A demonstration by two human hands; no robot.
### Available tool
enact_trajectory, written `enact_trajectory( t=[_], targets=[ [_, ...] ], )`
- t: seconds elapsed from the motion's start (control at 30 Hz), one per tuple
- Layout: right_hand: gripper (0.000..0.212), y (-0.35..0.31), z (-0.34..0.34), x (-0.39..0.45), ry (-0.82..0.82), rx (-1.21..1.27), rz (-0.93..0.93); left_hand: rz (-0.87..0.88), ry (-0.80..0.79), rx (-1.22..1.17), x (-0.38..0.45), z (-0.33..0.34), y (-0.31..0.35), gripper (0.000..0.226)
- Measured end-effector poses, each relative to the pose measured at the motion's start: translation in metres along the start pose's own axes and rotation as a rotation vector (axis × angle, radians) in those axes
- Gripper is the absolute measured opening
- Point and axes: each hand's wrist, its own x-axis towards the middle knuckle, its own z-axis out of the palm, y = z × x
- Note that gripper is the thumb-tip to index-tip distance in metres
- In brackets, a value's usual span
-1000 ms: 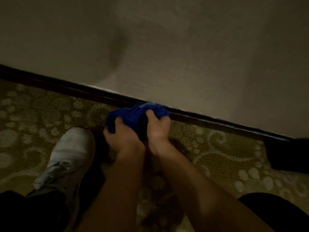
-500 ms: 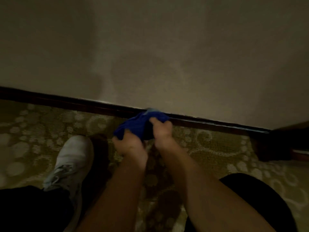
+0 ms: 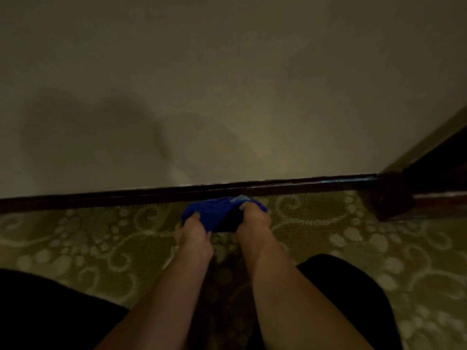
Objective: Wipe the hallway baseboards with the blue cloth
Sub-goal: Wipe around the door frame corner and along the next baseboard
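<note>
The cloth [image 3: 218, 213] is soft, matt blue fabric. The baseboard [image 3: 278, 186] looks like dark glossy wood. The carpet [image 3: 101, 238] is rough woven pile; the wall [image 3: 227, 84] is matt.

Blue cloth [image 3: 219, 213]: bunched into a crumpled wad, its upper edge against the lower face of the baseboard, resting above the carpet. Baseboard [image 3: 290, 186]: dark, glossy wood strip running along the foot of the wall to the right-hand corner.

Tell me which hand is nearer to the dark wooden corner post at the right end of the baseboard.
Right. The right hand grips the crumpled blue cloth on its side toward the dark wooden corner post; the left hand grips the cloth's far side.
</note>
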Motion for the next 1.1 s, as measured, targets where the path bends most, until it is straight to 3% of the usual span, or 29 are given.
enact_trajectory(
  t=[0.17, 0.37, 0.6, 0.67, 0.8, 1.0, 1.1],
  targets=[
    [0.06, 0.015, 0.001, 0.028, -0.036, 0.078, 0.039, 0.074, 0.016, -0.153, 0.035, 0.025, 0.0, 0.048],
    [0.042, 0.008, 0.002, 0.051, -0.032, 0.129, 0.052, 0.014, 0.071, -0.166, 0.034, 0.056, -0.023, 0.06],
    [0.044, 0.004, -0.02, 0.043, 0.13, -0.086, -0.005, -0.073, 0.17, 0.157, 0.029, 0.061, -0.047, 0.069],
    [0.045, -0.002, -0.033, 0.038, 0.152, -0.175, -0.034, -0.109, 0.182, 0.152, 0.021, 0.068, -0.047, 0.067],
    [0.046, -0.007, -0.012, 0.054, 0.027, -0.297, 0.008, 0.028, 0.183, -0.104, 0.04, 0.078, -0.025, 0.049],
    [0.068, 0.002, -0.01, 0.088, -0.095, -0.27, 0.011, 0.213, 0.163, -0.046, 0.062, 0.078, -0.036, 0.056],
    [0.061, -0.019, -0.026, 0.087, -0.12, -0.299, -0.029, 0.262, 0.115, -0.044, 0.062, 0.086, -0.043, 0.046]
  ],
)
